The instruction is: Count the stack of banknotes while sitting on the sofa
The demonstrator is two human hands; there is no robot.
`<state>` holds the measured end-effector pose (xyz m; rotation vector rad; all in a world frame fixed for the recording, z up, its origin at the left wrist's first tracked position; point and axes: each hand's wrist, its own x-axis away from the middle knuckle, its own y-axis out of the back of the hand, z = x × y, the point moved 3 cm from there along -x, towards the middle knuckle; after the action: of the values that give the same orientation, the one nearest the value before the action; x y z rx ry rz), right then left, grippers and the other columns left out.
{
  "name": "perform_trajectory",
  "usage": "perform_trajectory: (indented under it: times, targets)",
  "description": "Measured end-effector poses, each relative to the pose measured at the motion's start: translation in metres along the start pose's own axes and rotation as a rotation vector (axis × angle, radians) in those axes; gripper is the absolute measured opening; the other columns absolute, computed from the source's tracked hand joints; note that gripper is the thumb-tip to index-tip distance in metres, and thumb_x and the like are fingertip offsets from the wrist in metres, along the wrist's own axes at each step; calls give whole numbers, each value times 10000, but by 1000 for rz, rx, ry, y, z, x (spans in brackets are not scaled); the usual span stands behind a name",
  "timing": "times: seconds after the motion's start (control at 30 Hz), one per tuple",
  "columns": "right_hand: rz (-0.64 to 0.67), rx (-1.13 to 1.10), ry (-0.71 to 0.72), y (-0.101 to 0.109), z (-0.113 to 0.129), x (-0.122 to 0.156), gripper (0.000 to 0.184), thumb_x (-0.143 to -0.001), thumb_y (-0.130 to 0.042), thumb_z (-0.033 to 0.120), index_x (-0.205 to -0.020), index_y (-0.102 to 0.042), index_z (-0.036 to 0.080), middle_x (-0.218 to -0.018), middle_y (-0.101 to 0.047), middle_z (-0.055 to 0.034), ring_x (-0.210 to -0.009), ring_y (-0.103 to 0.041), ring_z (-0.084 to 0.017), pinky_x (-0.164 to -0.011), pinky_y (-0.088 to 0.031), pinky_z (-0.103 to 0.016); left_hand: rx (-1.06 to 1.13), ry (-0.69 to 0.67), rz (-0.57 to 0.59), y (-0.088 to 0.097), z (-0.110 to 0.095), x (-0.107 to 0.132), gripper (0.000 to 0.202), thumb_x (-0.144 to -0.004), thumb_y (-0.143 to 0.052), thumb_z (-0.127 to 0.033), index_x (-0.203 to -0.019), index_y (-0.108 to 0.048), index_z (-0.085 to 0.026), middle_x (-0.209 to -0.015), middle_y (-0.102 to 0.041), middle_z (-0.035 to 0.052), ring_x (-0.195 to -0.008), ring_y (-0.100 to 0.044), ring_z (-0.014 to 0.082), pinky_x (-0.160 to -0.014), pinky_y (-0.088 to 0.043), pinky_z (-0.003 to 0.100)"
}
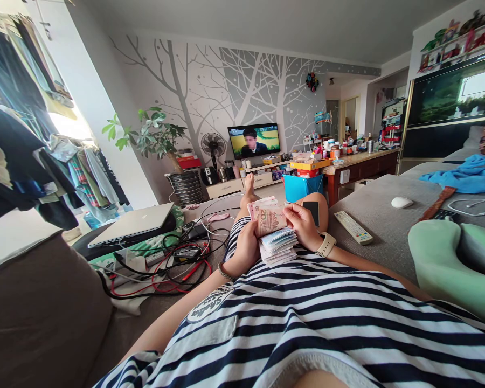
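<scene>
I lie back on a grey sofa in a navy-and-white striped shirt. My left hand (pixel 246 245) is wrapped round a thick stack of banknotes (pixel 278 245), gripping it from the left. My right hand (pixel 304 223), with a pale watch on its wrist, pinches the top note (pixel 269 218), a reddish one marked 20, which is lifted off the stack. A dark phone (pixel 312 211) lies on my thigh just behind the right hand.
A white remote (pixel 352 226), a white mouse (pixel 401 202) and a blue cloth (pixel 469 178) lie on the sofa at right. At left are a closed laptop (pixel 131 223) and tangled cables (pixel 173 264). A television (pixel 254 140), fan and cluttered table stand ahead.
</scene>
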<state>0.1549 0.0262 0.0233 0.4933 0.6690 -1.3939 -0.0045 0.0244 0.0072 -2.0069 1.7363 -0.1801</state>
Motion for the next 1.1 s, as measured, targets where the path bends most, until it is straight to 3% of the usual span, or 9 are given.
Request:
perform_trajectory:
  times: [0.27, 0.4, 0.7, 0.9, 1.1]
  targets:
    - [4, -49, 18, -1, 2, 1, 445, -815, -604, 627, -705, -540, 201, -552, -410, 32, -501, -384, -119, -459, -309, -245, -44, -11, -15, -2, -4, 4, 160, -751, -618, -212, -594, -624, -180, -588, -600, -7, -658, -574, 169, -661, -476, 268]
    - [4, -41, 9, -1, 2, 1, 451, -804, -608, 636, -710, -545, 199, -555, -408, 34, -498, -383, -117, -457, -309, -244, -12, -10, 32, 0, 1, 0, 138, -740, -625, -233, -614, -633, -181, -608, -614, -5, -647, -573, 161, -664, -493, 270]
    - [19, -46, -12, -1, -3, 1, 427, -814, -605, 618, -732, -551, 203, -573, -410, 33, -505, -384, -119, -470, -309, -249, 10, -21, 89, 1, 6, -3, 96, -716, -625, -253, -653, -650, -184, -642, -654, 12, -750, -638, 203, -708, -518, 292]
    - [18, -46, -24, -1, -5, 0, 440, -801, -607, 635, -734, -549, 204, -582, -414, 32, -502, -384, -119, -465, -313, -251, -14, -19, 66, -1, 3, -1, 94, -701, -630, -264, -685, -664, -178, -696, -690, 30, -833, -664, 229, -720, -520, 289]
    - [14, -45, 10, 0, -8, 0, 447, -836, -585, 634, -757, -574, 194, -562, -484, 21, -496, -420, -119, -469, -331, -246, 11, 6, 86, 0, 6, -2, 88, -689, -641, -272, -668, -638, -187, -635, -657, 13, -771, -663, 213, -691, -518, 280]
